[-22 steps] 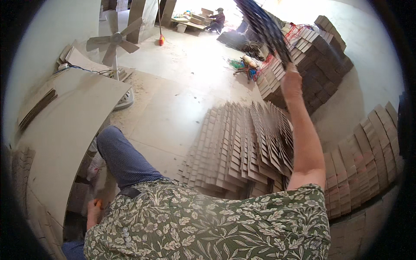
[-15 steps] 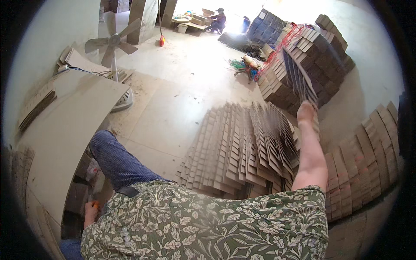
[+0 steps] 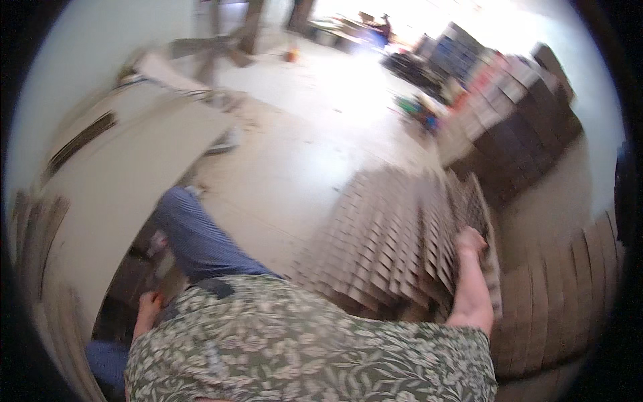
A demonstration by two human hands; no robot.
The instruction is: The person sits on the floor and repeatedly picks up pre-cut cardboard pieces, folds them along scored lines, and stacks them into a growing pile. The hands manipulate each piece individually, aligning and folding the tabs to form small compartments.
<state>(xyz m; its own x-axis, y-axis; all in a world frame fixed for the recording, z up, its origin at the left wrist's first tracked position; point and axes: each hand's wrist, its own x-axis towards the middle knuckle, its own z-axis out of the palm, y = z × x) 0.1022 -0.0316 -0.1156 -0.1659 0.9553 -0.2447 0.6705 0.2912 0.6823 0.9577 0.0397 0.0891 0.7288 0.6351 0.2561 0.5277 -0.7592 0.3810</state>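
My right hand (image 3: 471,240) is closed at the right edge of a row of brown slotted cardboard pieces (image 3: 388,234), which stand on edge and lean against one another. It grips several slotted pieces (image 3: 474,201) at that end; motion blur softens their outlines. At the lower left my left hand (image 3: 150,305) hangs low beside my hip, under the edge of the pale board. Its fingers are curled, with a small orange spot showing at them; what they hold is too small and blurred to name.
A large pale board (image 3: 144,161) spans the left, with a fan (image 3: 218,50) beyond it. Stacked cardboard bundles (image 3: 516,120) stand at the far right, and more cardboard sheets (image 3: 556,301) at the near right. Far back is a person (image 3: 384,30).
My right hand has come down and nearer, bringing the raised bundle of slotted cardboard down to the right end of the row. The view has turned left. My left hand stays low.
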